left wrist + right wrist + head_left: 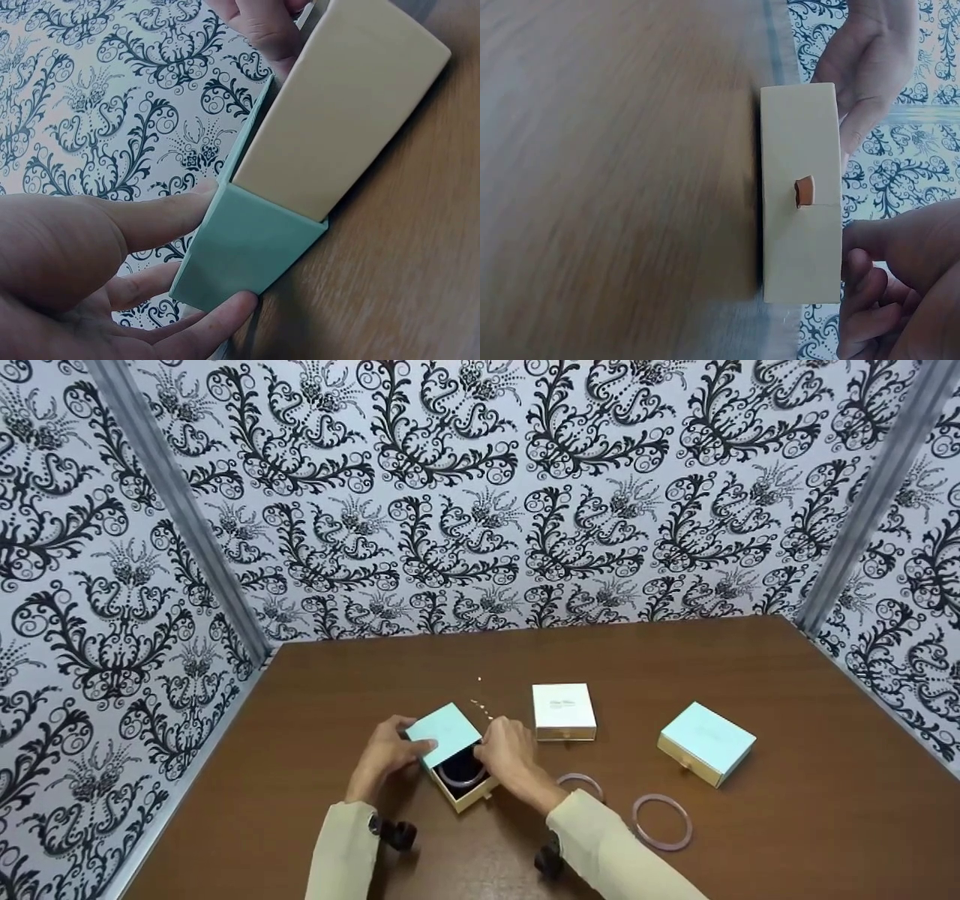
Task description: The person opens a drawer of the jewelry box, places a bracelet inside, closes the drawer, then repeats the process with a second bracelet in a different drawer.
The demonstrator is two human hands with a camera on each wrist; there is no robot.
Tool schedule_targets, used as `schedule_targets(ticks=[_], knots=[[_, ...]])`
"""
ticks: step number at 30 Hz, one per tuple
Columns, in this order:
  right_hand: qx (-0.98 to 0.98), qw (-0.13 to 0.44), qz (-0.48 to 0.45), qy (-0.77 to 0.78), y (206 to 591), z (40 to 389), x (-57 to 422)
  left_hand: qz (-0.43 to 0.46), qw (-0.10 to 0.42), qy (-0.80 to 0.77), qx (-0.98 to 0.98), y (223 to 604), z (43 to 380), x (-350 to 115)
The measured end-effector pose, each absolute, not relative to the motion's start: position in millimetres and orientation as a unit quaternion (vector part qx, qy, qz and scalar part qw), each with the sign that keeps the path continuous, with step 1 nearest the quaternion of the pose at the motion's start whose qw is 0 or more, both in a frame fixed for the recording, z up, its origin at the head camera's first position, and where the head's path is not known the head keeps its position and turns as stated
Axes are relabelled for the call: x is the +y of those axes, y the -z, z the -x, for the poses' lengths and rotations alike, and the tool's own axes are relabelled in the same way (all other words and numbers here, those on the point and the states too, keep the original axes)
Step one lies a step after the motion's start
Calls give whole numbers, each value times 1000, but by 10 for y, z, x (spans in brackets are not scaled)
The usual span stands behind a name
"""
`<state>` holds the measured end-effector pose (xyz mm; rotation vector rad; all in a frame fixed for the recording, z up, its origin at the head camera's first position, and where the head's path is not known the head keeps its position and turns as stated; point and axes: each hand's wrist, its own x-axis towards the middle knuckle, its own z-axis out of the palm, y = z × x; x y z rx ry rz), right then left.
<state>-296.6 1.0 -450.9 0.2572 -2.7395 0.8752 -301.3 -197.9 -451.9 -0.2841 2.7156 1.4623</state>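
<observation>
My left hand (386, 755) grips the mint-green sleeve (444, 733) of a small jewellery box, thumb on top and fingers along the side. From the sleeve protrudes a cream drawer (349, 105) with a small brown pull tab (805, 192) on its front. A purplish bangle (459, 785) lies on the drawer's dark lining. Over the drawer's right side, my right hand (511, 746) has curled fingers reaching to the rim near the bangle. Its fingertips are partly hidden, so I cannot tell whether they hold anything.
Behind my right hand a strand of pale beads (481, 706) lies on the brown table (360, 682). A white box (562, 706) and another mint-green box (709, 739) stand to the right. Two loose bangles, one partly behind my right forearm (581, 777) and one nearer (662, 846), lie there.
</observation>
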Motion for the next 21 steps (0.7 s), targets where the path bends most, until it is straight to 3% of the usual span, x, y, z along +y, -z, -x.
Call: schedule_targets(ticks=[21], knots=[[-930,121,-122,-324,4437,2883,138,75,13,-465,882,4522,3020,-1983]])
